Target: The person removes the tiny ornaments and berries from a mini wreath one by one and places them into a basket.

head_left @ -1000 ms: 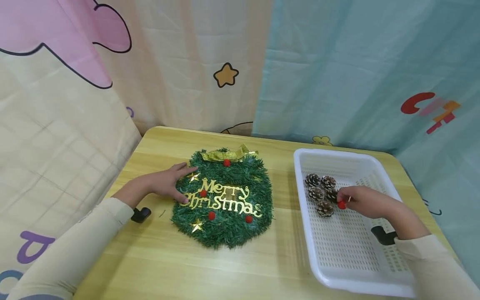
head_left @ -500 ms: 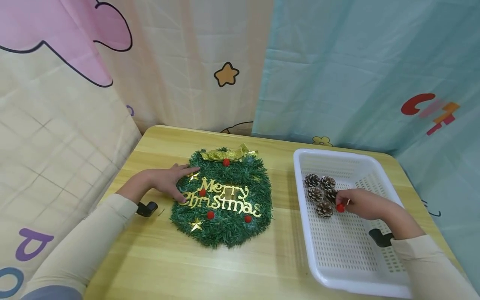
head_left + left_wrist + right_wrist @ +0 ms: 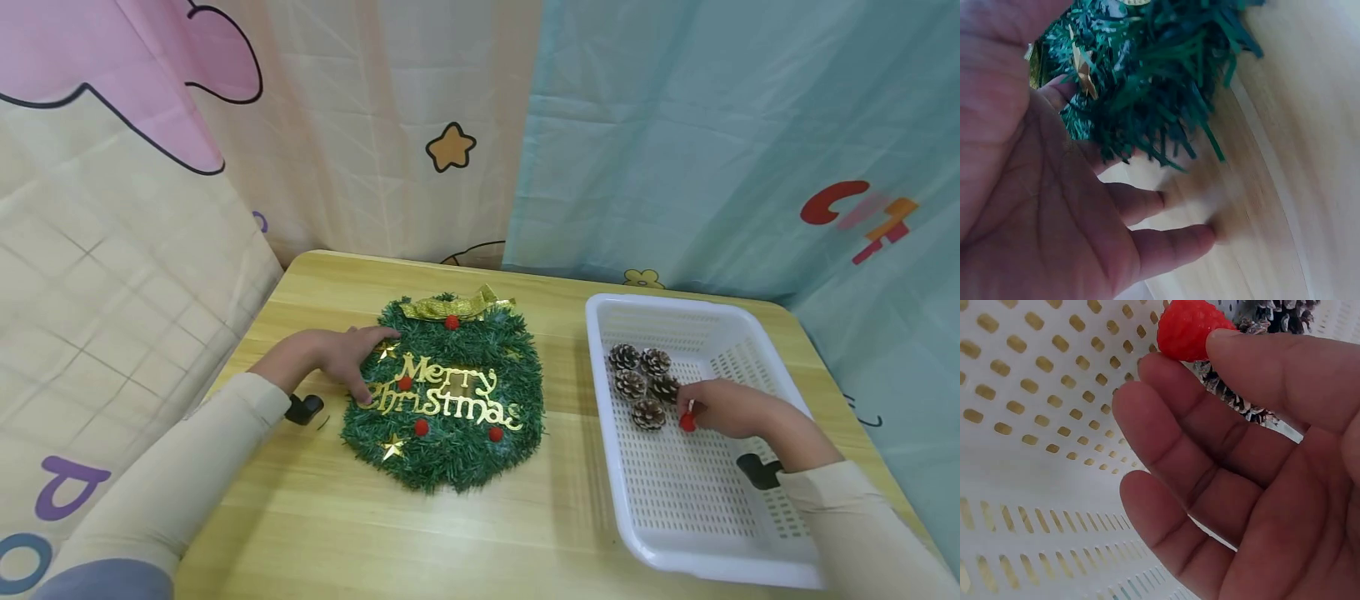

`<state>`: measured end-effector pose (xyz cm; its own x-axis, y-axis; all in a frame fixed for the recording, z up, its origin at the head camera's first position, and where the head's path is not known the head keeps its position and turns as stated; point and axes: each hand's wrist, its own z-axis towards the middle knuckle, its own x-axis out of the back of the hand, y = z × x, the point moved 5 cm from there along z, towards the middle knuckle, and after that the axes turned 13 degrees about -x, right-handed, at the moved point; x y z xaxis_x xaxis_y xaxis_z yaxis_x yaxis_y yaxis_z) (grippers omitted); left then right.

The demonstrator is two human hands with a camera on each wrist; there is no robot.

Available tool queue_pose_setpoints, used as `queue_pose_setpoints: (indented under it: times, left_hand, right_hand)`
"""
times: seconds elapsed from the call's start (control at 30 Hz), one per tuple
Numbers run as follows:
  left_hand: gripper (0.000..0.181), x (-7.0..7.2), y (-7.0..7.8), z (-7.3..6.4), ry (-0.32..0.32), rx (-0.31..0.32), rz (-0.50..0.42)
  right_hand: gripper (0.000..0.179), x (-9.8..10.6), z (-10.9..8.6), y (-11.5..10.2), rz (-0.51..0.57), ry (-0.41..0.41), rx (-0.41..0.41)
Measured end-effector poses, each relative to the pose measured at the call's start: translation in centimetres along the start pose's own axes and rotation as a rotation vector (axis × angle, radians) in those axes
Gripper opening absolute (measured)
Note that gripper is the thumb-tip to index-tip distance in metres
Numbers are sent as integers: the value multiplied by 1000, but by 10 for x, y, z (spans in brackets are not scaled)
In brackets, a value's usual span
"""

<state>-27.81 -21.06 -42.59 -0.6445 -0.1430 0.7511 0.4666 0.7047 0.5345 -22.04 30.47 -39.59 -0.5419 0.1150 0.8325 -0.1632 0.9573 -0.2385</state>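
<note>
A green tinsel wreath [image 3: 450, 462] lies flat on the table, with gold "Merry Christmas" lettering [image 3: 461, 406], gold stars, a gold ribbon and several red berries. At its left edge is my left hand [image 3: 347, 358], thumb and fingers spread against the greenery; in the left wrist view, two fingertips [image 3: 1194, 240] reach down to the table beside it. Inside the white basket, my right hand [image 3: 726, 408] pinches a bumpy red artificial berry [image 3: 1190, 330] between thumb and fingers. Several pine cones [image 3: 630, 384] with whitish tips sit just left of that hand.
The white plastic basket [image 3: 611, 450] with slotted walls stands on the right of the wooden table [image 3: 420, 542]. Behind the table hang patterned curtains [image 3: 637, 150]. Each wrist carries a black camera mount [image 3: 759, 472].
The left wrist has swung a little right and away while its fingers stay at the wreath. The right hand has barely shifted, and the berry in its pinch has turned slightly and sits lower.
</note>
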Motion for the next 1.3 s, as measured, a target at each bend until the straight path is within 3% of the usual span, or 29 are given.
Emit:
queue_pose_setpoints:
  times: [0.4, 0.63, 1.0, 1.3]
  left_hand:
    - [119, 2, 2, -3, -50, 51, 19]
    - [116, 3, -2, -3, -57, 23, -23]
    - [112, 4, -2, 0, -23, 24, -11]
    - [112, 2, -1, 3, -28, 37, 10]
  right_hand:
    - [24, -6, 1, -4, 45, -62, -18]
    - [23, -8, 2, -4, 40, -59, -33]
    - [20, -7, 0, -2, 54, -77, -46]
    - [19, 2, -5, -8, 24, -52, 9]
